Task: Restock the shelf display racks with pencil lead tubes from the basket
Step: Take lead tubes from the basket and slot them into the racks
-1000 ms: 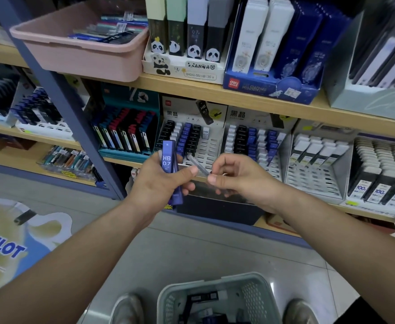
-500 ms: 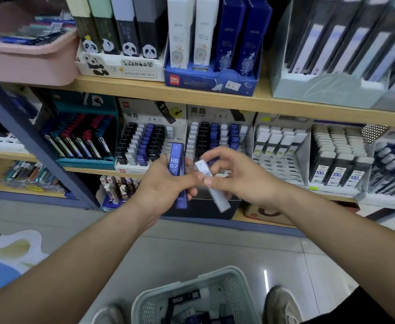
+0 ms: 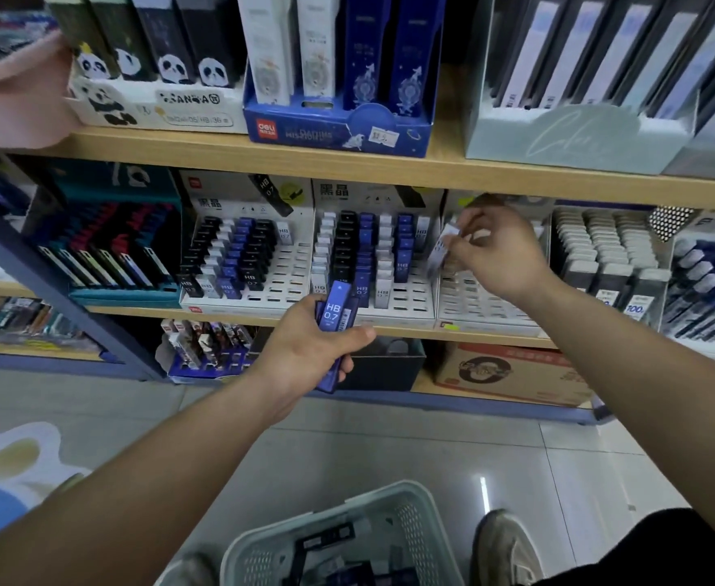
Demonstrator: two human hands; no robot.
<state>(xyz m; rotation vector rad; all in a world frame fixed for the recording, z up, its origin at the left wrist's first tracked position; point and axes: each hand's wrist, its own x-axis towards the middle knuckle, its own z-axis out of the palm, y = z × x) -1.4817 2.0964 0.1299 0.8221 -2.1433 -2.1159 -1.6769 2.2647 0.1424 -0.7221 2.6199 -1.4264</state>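
Note:
My left hand (image 3: 305, 353) grips a small bundle of blue pencil lead tubes (image 3: 333, 327) marked HB 0.7, held below the middle display rack (image 3: 406, 298). My right hand (image 3: 495, 251) pinches a white lead tube (image 3: 442, 247), tilted, over the left side of the white rack (image 3: 469, 302) to the right. The left rack (image 3: 288, 285) holds rows of black and blue tubes with several empty slots. The pale perforated basket (image 3: 415, 509) sits on the floor at the bottom, with dark and blue tubes inside.
A wooden shelf board (image 3: 453, 175) runs above the racks, carrying panda, blue and pale green display boxes. A blue steel upright (image 3: 51, 285) slants at the left. A cardboard box (image 3: 512, 374) stands below. My shoe (image 3: 503, 547) is beside the basket.
My right hand has carried the white tube up and to the right, away from my left hand, to the right-hand rack. My left hand still holds the blue tubes.

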